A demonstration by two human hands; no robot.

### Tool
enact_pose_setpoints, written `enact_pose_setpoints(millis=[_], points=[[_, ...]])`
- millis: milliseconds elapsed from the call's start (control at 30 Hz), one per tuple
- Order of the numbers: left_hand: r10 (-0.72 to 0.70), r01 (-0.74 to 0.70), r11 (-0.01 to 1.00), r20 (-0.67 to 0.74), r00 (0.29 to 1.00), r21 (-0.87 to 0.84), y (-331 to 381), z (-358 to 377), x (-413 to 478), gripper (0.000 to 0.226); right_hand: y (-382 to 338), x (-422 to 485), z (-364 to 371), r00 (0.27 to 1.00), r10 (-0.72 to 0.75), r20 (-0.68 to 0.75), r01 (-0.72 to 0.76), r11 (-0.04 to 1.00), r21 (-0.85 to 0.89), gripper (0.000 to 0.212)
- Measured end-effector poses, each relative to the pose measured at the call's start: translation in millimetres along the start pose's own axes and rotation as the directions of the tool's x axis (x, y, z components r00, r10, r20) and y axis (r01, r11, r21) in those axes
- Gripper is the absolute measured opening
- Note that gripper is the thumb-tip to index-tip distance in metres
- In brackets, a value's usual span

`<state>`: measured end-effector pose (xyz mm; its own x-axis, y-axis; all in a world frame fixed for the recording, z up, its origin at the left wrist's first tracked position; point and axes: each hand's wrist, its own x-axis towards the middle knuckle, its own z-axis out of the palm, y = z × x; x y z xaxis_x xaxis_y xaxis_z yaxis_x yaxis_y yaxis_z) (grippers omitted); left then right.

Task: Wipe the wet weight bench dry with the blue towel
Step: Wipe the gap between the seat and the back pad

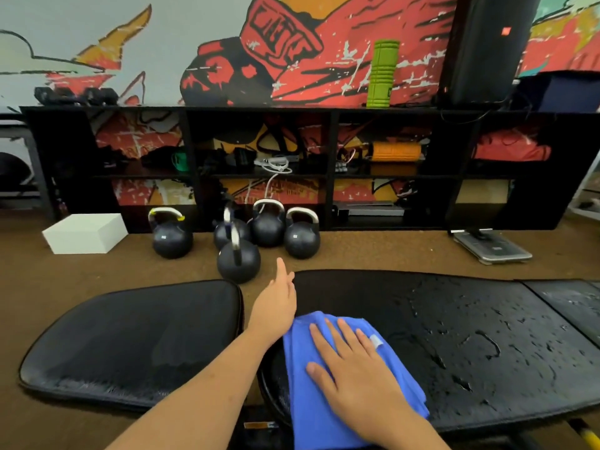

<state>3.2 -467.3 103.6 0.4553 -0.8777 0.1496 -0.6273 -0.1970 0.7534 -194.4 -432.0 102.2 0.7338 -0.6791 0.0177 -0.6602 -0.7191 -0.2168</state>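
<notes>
A black padded weight bench [470,336] runs across the lower view, with water drops and puddles on its long right pad. Its left seat pad [136,339] looks mostly dull and smeared. A folded blue towel [305,394] lies on the left end of the long pad. My right hand [354,365] presses flat on the towel with fingers spread straight. My left hand [276,303] rests with straight fingers at the pad's left end, beside the towel's upper edge, holding nothing.
Several black kettlebells [238,259] stand on the brown floor just behind the bench. A white box [86,233] sits at the left, a scale [493,250] at the right. A black shelf unit [292,170] with gear lines the back wall.
</notes>
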Motion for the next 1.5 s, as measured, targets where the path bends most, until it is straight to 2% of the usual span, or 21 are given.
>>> enact_pose_setpoints(millis=[100, 167, 267, 333, 400, 467, 567, 633, 800, 900, 967, 1133, 1267, 1300, 1433, 1500], points=[[0.000, 0.000, 1.000, 0.013, 1.000, 0.027, 2.8, -0.4, 1.3, 0.057, 25.3, 26.1, 0.4, 0.997, 0.061, -0.045, -0.064, 0.996, -0.061, 0.080], [0.009, -0.009, 0.999, 0.006, 1.000, 0.051, 4.9, -0.8, 0.9, 0.057, 43.7, 60.8, 1.4, 0.988, 0.141, -0.068, -0.146, 0.986, -0.076, 0.072], [0.066, -0.067, 0.976, 0.012, 0.998, 0.207, 4.8, 0.2, 0.4, 0.056, 57.0, 111.9, -6.4, 0.974, 0.225, -0.021, -0.225, 0.972, -0.063, 0.065], [0.072, -0.071, 0.968, 0.008, 0.997, 0.239, 0.7, 2.7, 4.2, 0.058, 54.3, 121.8, -5.8, 0.967, 0.256, -0.004, -0.256, 0.964, -0.069, 0.066], [0.060, -0.066, 0.964, 0.031, 0.998, 0.256, -1.6, 4.4, 5.8, 0.058, 45.1, 102.6, -1.9, 0.969, 0.247, -0.017, -0.247, 0.967, -0.064, 0.072], [0.051, -0.062, 0.959, 0.045, 0.998, 0.276, -2.7, 5.5, 5.5, 0.058, 30.6, 63.2, 5.7, 0.976, 0.187, -0.111, -0.195, 0.979, -0.066, 0.083], [0.058, -0.067, 0.952, 0.040, 0.998, 0.300, -4.0, 8.1, 8.0, 0.055, 13.3, 12.5, 15.8, 0.976, 0.144, -0.164, -0.161, 0.982, -0.098, 0.076], [0.103, -0.131, 0.920, 0.094, 0.990, 0.369, -3.4, 10.7, 11.3, 0.051, 13.1, 1.3, 19.8, 0.975, 0.145, -0.167, -0.165, 0.979, -0.117, 0.072], [0.129, -0.207, 0.836, 0.185, 0.974, 0.508, -2.7, 12.2, 15.1, 0.050, 36.9, 48.3, -3.4, 0.987, 0.127, -0.099, -0.136, 0.986, -0.099, 0.077], [0.130, -0.220, 0.789, 0.194, 0.972, 0.574, 0.4, 10.3, 13.1, 0.049, 53.2, 101.4, -8.9, 0.973, 0.231, -0.004, -0.230, 0.971, -0.058, 0.066], [0.128, -0.225, 0.768, 0.200, 0.971, 0.600, 2.7, 9.7, 11.8, 0.049, 50.7, 106.9, -9.9, 0.964, 0.267, 0.011, -0.266, 0.962, -0.058, 0.065], [0.091, -0.182, 0.774, 0.178, 0.980, 0.606, 7.6, 12.0, 11.9, 0.049, 23.9, 27.9, 11.2, 0.976, 0.178, -0.129, -0.192, 0.975, -0.112, 0.077], [0.032, -0.155, 0.730, 0.192, 0.981, 0.666, 11.3, 14.0, 14.2, 0.051, 22.8, -21.5, 27.7, 0.966, 0.115, -0.231, -0.143, 0.984, -0.109, 0.063], [0.021, -0.151, 0.718, 0.196, 0.980, 0.680, 12.7, 15.5, 15.1, 0.052, 27.6, -20.8, 23.9, 0.967, 0.113, -0.230, -0.142, 0.983, -0.117, 0.062], [0.025, -0.156, 0.671, 0.188, 0.982, 0.725, 18.9, 20.5, 14.2, 0.054, 53.7, 41.1, 1.0, 0.985, 0.151, -0.081, -0.157, 0.985, -0.074, 0.071], [0.040, -0.151, 0.661, 0.166, 0.985, 0.735, 21.5, 21.8, 14.7, 0.054, 75.7, 91.9, -7.0, 0.968, 0.246, -0.052, -0.248, 0.967, -0.048, 0.065]])
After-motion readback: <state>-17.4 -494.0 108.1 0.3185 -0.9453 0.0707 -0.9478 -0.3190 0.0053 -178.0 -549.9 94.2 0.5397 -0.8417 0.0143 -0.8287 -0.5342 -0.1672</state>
